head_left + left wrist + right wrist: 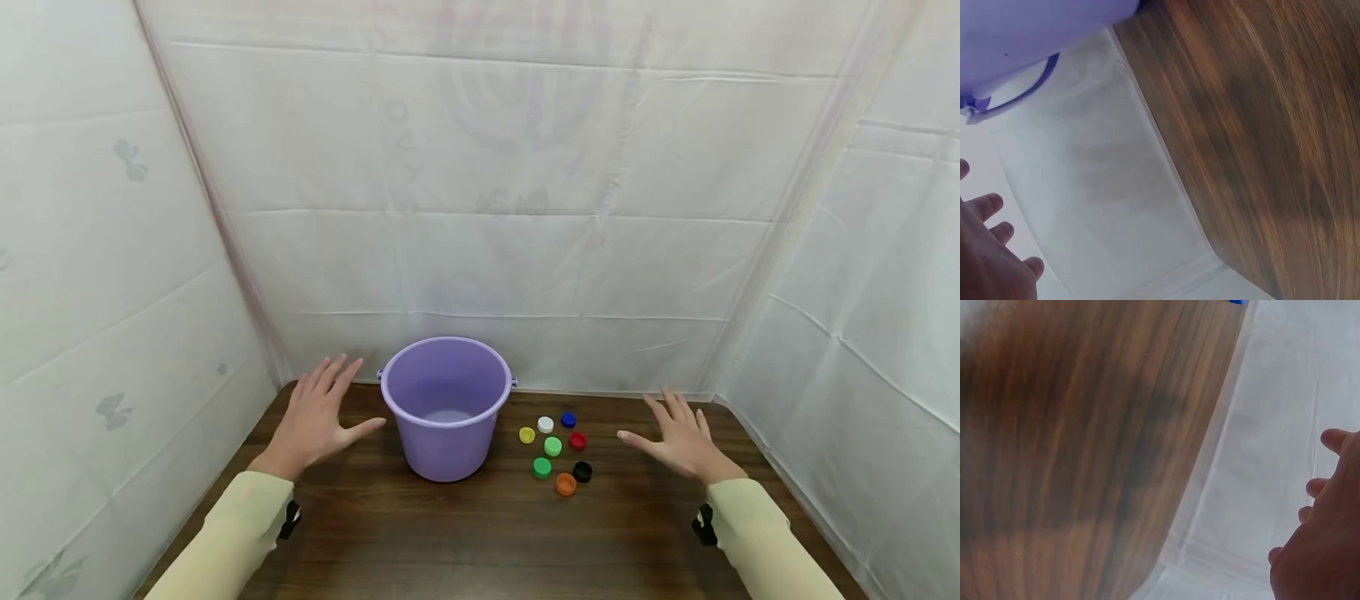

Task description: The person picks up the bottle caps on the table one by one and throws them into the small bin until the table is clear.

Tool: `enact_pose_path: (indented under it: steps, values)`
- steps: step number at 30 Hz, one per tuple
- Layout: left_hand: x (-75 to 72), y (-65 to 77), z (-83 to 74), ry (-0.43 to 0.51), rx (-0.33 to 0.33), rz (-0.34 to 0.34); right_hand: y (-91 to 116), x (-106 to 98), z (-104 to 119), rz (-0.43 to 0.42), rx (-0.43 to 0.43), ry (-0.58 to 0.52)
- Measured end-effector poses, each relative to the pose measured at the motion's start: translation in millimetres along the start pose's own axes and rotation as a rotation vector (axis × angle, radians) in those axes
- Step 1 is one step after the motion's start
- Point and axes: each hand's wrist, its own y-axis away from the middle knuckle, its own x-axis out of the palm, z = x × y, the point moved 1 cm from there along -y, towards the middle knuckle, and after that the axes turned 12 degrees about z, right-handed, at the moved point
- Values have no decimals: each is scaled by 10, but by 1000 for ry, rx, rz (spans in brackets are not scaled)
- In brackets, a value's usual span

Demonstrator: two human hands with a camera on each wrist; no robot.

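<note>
A purple bucket (448,450) stands upright on the dark wooden table, left of the middle; in the left wrist view its side and purple handle (1029,94) show. To its right lie several bottle caps: yellow (527,435), white (545,425), blue (568,420), red (577,440), light green (552,447), green (542,468), black (582,472) and orange (566,484). My left hand (318,421) is spread to the left of the bucket, holding nothing. My right hand (681,442), fingers also spread, hovers right of the caps without gripping anything.
White sheeting (495,267) walls off the back, left and right of the wooden table (450,542). The bucket stands near the back wall. Black bands (703,525) show at both wrists, below pale sleeves.
</note>
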Motion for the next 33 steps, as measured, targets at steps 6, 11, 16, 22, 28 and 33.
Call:
enact_pose_path:
  steps: [6,11,16,22,28,33]
  values:
    - [-26,3,-134,33,60,-63,16,109,-1,-8,-25,-26]
    - [-37,17,-239,43,96,-116,8,239,23,-25,-59,-35]
    - [-48,27,-367,57,167,-176,-6,374,52,-30,-84,-65]
    - [-74,20,-530,56,239,-220,-6,492,108,-40,-144,-117]
    - [-57,11,-634,61,283,-249,-6,590,133,-22,-209,-177]
    - [-30,8,-726,72,336,-275,-20,684,160,6,-265,-214]
